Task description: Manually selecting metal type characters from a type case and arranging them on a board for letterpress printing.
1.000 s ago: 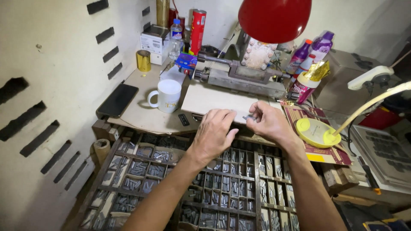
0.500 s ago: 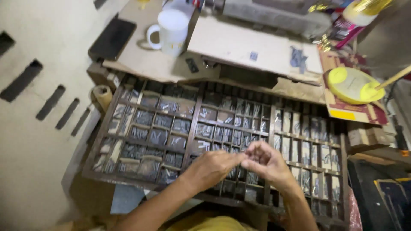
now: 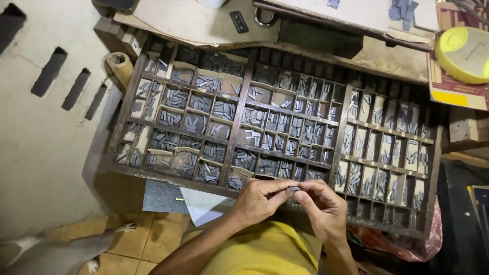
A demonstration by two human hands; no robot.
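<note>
A dark wooden type case (image 3: pixel 236 133), split into many small compartments of grey metal type pieces, lies below me. Both hands meet over its near edge. My left hand (image 3: pixel 259 199) and my right hand (image 3: pixel 322 209) pinch one small grey metal type piece (image 3: pixel 293 189) between their fingertips, held level just above the case's front rail. My forearms come up from the bottom, over a yellow shirt.
A worktop (image 3: pixel 204 23) behind the case holds a yellow round lid (image 3: pixel 462 53), loose grey type pieces (image 3: pixel 402 9) and a metal ring (image 3: pixel 262 19). A cream wall with dark slots (image 3: pixel 48 71) stands left. A grey-and-white animal (image 3: pixel 56 252) lies on the tiled floor at bottom left.
The view dropped from the worktop to the case. Both hands pulled back from the worktop to the case's near edge, staying together with the small type piece between the fingertips.
</note>
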